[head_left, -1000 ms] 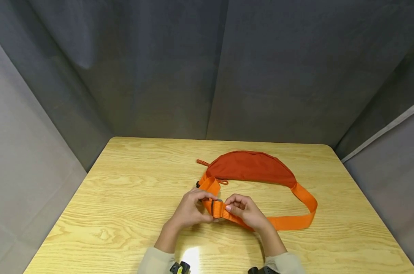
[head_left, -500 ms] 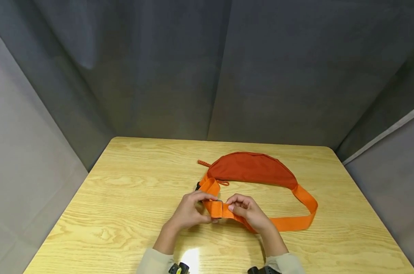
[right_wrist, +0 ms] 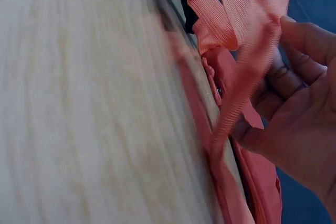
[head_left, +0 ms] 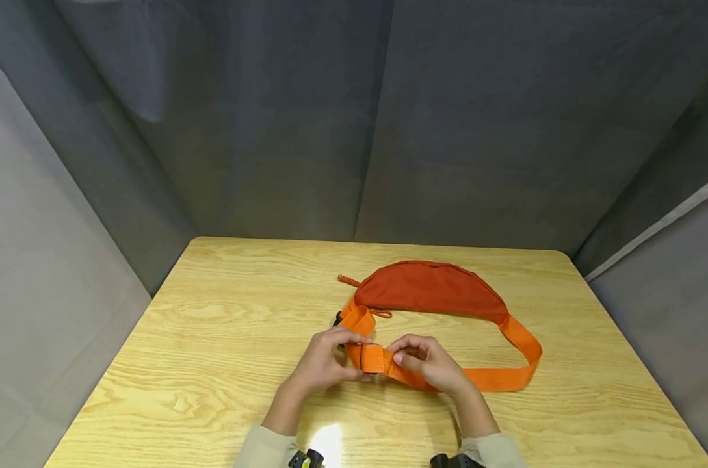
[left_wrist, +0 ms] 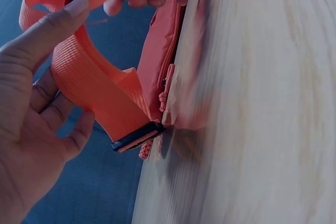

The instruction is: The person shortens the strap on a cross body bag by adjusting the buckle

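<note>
On the desk [head_left: 213,338], toward the back edge, a red bag [head_left: 430,287] is lying; left hand [head_left: 326,361] is gripping its buckle [head_left: 362,358], right hand [head_left: 434,368] is pinching its strap [head_left: 497,379].

Glare whitens the near tabletop [head_left: 328,439]; 2 wrist views look dim.

we see a wood-grain worktop [head_left: 184,338] below the left grip [head_left: 324,361], a bright glare [head_left: 327,439] nearer us; beyond the grip rises dark grey cloth [head_left: 272,143], flanked by lighter grey panels [head_left: 43,247].
</note>
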`<action>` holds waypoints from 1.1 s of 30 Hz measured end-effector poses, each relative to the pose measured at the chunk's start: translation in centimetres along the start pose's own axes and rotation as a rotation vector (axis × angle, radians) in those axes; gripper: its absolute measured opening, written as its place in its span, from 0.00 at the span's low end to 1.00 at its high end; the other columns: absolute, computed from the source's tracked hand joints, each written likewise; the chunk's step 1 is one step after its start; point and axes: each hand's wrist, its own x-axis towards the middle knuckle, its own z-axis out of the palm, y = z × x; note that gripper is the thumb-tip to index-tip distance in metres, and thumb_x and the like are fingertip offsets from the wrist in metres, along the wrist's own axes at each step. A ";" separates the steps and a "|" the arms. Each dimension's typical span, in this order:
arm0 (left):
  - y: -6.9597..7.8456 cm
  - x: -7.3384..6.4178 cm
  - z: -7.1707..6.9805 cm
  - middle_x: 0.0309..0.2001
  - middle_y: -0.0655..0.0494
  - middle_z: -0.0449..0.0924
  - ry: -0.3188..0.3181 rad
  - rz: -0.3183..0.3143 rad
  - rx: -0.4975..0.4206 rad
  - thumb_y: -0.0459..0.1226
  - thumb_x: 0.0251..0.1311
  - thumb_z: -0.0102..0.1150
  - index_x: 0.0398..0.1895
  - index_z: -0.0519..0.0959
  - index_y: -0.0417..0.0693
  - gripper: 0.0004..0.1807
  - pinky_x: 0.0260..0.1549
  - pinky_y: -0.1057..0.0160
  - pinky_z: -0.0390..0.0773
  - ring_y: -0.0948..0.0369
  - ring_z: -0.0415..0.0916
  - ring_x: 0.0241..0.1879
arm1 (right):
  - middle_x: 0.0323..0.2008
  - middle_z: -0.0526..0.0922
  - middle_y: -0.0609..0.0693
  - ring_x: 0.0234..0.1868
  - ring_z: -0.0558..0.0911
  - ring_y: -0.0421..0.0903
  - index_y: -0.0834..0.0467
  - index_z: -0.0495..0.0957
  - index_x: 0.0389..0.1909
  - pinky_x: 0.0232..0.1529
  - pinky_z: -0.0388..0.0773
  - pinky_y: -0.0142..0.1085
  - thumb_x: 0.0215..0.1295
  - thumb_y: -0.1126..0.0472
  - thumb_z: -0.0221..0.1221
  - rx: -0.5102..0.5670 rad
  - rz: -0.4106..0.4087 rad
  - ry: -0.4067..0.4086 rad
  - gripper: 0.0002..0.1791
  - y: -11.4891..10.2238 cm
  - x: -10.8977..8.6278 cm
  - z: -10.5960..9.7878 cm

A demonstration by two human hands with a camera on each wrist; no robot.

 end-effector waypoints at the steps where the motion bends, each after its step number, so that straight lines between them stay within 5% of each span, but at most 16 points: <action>1: 0.0 0.0 0.0 0.41 0.63 0.78 0.000 -0.002 -0.005 0.30 0.33 0.76 0.44 0.82 0.50 0.27 0.39 0.54 0.77 0.63 0.73 0.41 | 0.38 0.78 0.57 0.36 0.76 0.45 0.68 0.76 0.42 0.35 0.74 0.34 0.65 0.65 0.56 0.003 -0.005 0.003 0.10 0.1 0.0 0.0; 11: -0.3 0.3 0.7 0.38 0.66 0.78 0.007 0.022 -0.002 0.36 0.31 0.79 0.44 0.81 0.51 0.29 0.39 0.55 0.75 0.65 0.73 0.38 | 0.32 0.75 0.53 0.30 0.72 0.40 0.72 0.73 0.39 0.30 0.71 0.29 0.65 0.69 0.54 0.130 -0.098 -0.022 0.08 -0.1 0.6 0.9; 18: -0.5 0.3 0.7 0.37 0.65 0.79 0.011 0.043 0.014 0.38 0.31 0.79 0.41 0.83 0.47 0.26 0.38 0.55 0.75 0.66 0.73 0.36 | 0.34 0.78 0.55 0.32 0.75 0.42 0.72 0.74 0.41 0.31 0.74 0.31 0.64 0.69 0.55 0.110 -0.048 0.017 0.09 -0.5 0.5 1.3; 26: -0.8 0.2 0.6 0.38 0.66 0.79 0.010 0.013 0.018 0.36 0.33 0.79 0.43 0.83 0.49 0.26 0.38 0.55 0.75 0.65 0.72 0.38 | 0.44 0.79 0.58 0.40 0.78 0.52 0.65 0.74 0.52 0.37 0.77 0.37 0.63 0.68 0.57 -0.098 -0.029 0.069 0.16 -1.5 -0.2 1.6; 33: -0.8 0.2 0.8 0.40 0.64 0.79 0.017 -0.028 0.032 0.35 0.32 0.79 0.45 0.82 0.50 0.28 0.43 0.59 0.74 0.64 0.73 0.42 | 0.46 0.78 0.54 0.44 0.77 0.57 0.63 0.70 0.58 0.43 0.74 0.48 0.50 0.69 0.68 -0.287 -0.062 0.099 0.31 -2.4 -0.5 2.5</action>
